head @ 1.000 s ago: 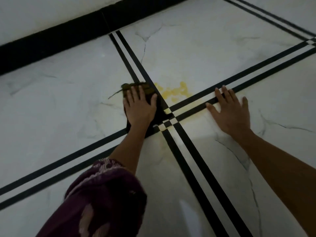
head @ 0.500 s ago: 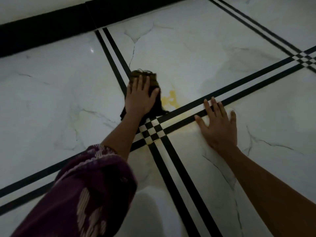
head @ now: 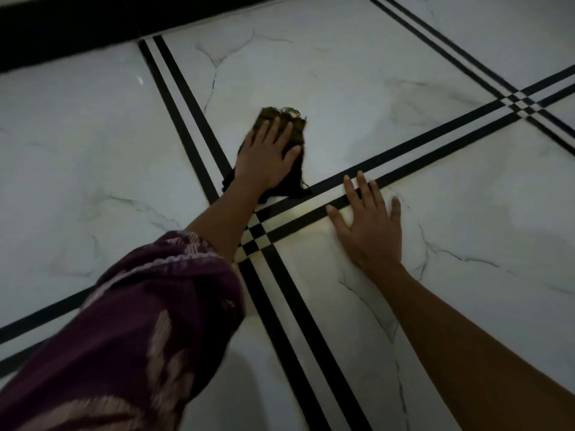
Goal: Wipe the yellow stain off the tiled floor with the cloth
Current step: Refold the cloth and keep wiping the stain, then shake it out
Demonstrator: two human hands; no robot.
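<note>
My left hand [head: 267, 155] lies flat on a dark, frayed cloth [head: 296, 178] and presses it onto the white marble floor tile [head: 342, 88], just beyond the crossing of the black stripes. The cloth's brownish far end [head: 270, 115] sticks out past my fingertips. No bright yellow stain shows; the spot where it lay is under the cloth and my hand. A faint yellowish tint [head: 311, 213] remains on the floor by the stripes. My right hand [head: 368, 225] rests flat on the floor to the right, fingers spread over a black stripe, holding nothing.
Paired black stripes [head: 420, 144] cross the floor and meet in a small checkered square [head: 255, 236] under my left forearm. A black skirting band [head: 62, 26] runs along the far edge. My purple patterned sleeve [head: 140, 321] fills the lower left.
My left hand has slid the cloth to the right over the yellow stain, which was visible before and is now covered. My right hand stays planted on the floor.
</note>
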